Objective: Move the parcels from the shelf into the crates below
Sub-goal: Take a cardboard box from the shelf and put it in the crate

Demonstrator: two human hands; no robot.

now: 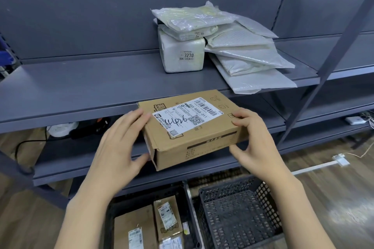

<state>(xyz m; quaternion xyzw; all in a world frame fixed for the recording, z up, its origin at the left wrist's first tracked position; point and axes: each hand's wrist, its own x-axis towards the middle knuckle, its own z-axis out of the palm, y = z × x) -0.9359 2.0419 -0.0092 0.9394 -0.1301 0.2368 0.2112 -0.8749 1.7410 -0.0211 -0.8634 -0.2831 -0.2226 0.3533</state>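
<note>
A brown cardboard box [194, 143] with a white shipping label marked "4426" is held in the air in front of the grey shelf [81, 85]. My left hand [119, 147] grips its left end and my right hand [257, 143] grips its right end, fingers over the top and thumbs below. On the shelf behind it lies a pile of white plastic mailer parcels [232, 50] and a white wrapped block [181, 54] labelled "3270". Below, the left black crate [110, 214] holds several cardboard parcels [133, 228]. The right black crate [238, 212] shows only its perforated bottom.
A lower grey shelf [66, 155] carries a white round object [62, 128] and a black device with a cable. A slanted grey upright [332, 62] stands at the right. A white power strip [341, 159] lies on the wooden floor.
</note>
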